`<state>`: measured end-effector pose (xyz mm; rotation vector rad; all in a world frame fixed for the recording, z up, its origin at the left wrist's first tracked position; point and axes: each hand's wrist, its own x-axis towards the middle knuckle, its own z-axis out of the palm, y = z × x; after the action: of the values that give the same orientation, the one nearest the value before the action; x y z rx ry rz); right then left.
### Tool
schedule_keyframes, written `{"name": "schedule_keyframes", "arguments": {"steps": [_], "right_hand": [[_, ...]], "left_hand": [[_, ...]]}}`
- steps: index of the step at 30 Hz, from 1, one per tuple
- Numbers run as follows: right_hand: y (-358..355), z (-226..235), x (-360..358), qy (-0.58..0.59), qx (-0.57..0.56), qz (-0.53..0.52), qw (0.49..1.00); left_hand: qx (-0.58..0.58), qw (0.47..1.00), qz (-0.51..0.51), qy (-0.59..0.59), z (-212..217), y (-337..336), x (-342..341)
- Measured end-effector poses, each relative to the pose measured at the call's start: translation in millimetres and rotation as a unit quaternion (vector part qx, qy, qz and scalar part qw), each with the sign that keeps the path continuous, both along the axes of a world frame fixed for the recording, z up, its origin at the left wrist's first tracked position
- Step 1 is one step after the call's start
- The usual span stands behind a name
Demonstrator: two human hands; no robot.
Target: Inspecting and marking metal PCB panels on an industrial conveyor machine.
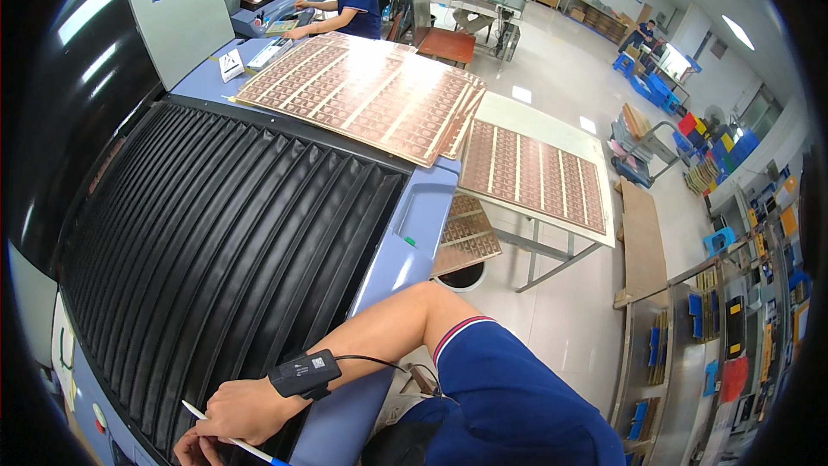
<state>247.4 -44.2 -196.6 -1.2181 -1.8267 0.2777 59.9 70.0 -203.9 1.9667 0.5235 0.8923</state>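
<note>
My right hand (240, 414) is at the lower left, its fingers closed around a slim white pen (250, 450) with a blue end. The pen slants across the fingers, its white tip pointing up and left. Beneath the hand lies the black pleated bellows cover (233, 259) of a large machine; whether the hand touches it I cannot tell. A small black device (306, 374) with a cable is strapped to my right wrist. My left hand does not show.
Copper-patterned circuit panels (362, 91) lie stacked on the machine's blue edge (414, 216). Another panel (535, 171) rests on a white table (604, 198). A co-worker (355, 0) stands at a second machine. Metal shelving (638, 328) lines the right; a trolley (634, 151) stands beyond.
</note>
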Motion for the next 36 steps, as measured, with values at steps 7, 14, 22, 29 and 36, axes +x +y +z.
{"name": "schedule_keyframes", "arguments": {"steps": [7,14,22,29,36], "right_hand": [[-1.7,2.1,-6.2,0.033,0.004,-0.011,0.999],[-11.6,6.1,6.6,0.011,-0.006,0.017,1.000],[17.3,22.0,34.3,-0.018,0.044,-0.108,0.993],[24.6,7.6,79.6,-0.026,0.047,-0.193,0.980],[37.7,-13.1,89.2,-0.091,-0.011,-0.208,0.974]], "left_hand": [[-0.048,0.991,-0.086,-0.086,-57.2,54.7,-24.8],[0.000,1.000,0.003,0.010,-8.4,-2.7,-0.3],[0.143,0.964,0.199,0.107,42.6,46.6,-13.6],[0.230,0.902,0.220,0.293,15.3,64.8,-25.0],[0.005,0.964,0.234,0.129,-45.4,202.9,-89.0]]}}
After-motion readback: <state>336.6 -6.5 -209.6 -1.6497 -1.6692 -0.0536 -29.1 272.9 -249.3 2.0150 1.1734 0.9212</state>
